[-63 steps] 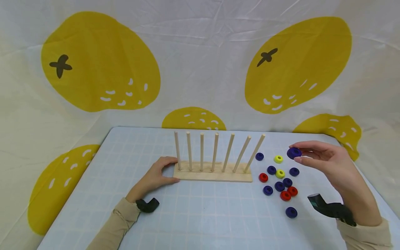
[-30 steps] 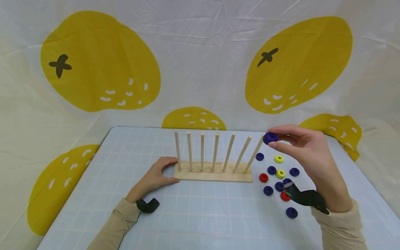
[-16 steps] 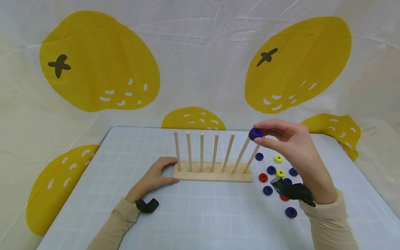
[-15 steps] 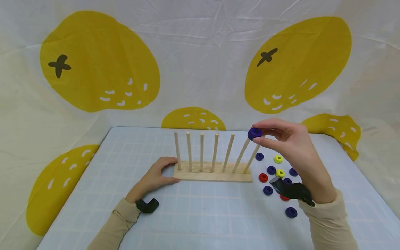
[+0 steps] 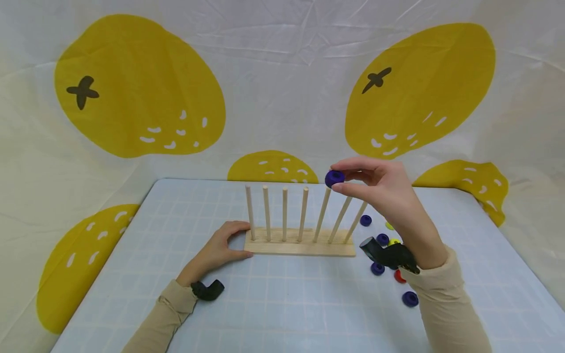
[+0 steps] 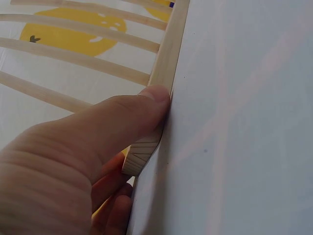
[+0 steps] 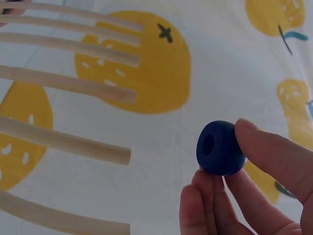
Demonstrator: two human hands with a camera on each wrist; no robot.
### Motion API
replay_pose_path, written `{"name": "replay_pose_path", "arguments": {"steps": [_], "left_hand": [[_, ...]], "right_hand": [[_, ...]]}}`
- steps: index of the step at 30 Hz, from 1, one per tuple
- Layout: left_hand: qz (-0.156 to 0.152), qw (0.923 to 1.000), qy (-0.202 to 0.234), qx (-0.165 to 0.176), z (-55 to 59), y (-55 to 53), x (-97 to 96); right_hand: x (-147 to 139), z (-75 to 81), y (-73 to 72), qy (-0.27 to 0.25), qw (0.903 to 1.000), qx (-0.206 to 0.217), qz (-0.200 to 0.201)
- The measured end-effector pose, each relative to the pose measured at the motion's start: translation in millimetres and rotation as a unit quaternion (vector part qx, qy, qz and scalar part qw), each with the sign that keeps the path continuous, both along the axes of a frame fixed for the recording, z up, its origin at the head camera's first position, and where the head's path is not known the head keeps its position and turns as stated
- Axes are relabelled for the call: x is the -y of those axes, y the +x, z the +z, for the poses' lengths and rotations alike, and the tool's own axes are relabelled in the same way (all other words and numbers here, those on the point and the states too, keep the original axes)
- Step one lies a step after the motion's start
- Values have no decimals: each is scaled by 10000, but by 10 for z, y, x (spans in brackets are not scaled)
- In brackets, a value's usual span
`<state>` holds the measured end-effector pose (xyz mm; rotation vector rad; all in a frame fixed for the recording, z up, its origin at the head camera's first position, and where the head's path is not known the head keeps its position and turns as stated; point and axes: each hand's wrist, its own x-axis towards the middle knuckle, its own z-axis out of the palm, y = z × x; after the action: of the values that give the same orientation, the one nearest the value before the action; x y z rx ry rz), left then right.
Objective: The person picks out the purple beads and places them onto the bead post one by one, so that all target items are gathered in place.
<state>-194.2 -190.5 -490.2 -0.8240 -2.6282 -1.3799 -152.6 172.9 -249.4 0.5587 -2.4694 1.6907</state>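
A pale wooden rack (image 5: 300, 249) stands on the table, with several upright dowels along its base. My left hand (image 5: 222, 242) grips the left end of that base; in the left wrist view the thumb (image 6: 132, 110) lies on its front edge and the fingers go behind. My right hand (image 5: 381, 193) pinches a dark blue ring (image 5: 334, 179) between thumb and fingers, above the rack. In the head view the ring overlaps the top of the third dowel from the right. The right wrist view shows the ring (image 7: 220, 148) apart from the dowel tips, its hole facing them.
Loose rings lie right of the rack, partly hidden by the right arm: several blue ones, such as a near blue ring (image 5: 410, 299), a red ring (image 5: 399, 276) and a yellow ring (image 5: 394, 242). A white cloth (image 5: 287, 98) with yellow fruit prints hangs behind the table.
My right hand has carried the blue ring left and upward, from over the loose rings, past the rightmost dowels. My left hand has stayed on the rack's left end.
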Motion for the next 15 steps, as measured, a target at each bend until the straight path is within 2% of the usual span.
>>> {"name": "replay_pose_path", "arguments": {"steps": [15], "left_hand": [[-49,9999,47,-98,-13,-9,-5]], "right_hand": [[368,131,-239,-548,9958,255,684]]}}
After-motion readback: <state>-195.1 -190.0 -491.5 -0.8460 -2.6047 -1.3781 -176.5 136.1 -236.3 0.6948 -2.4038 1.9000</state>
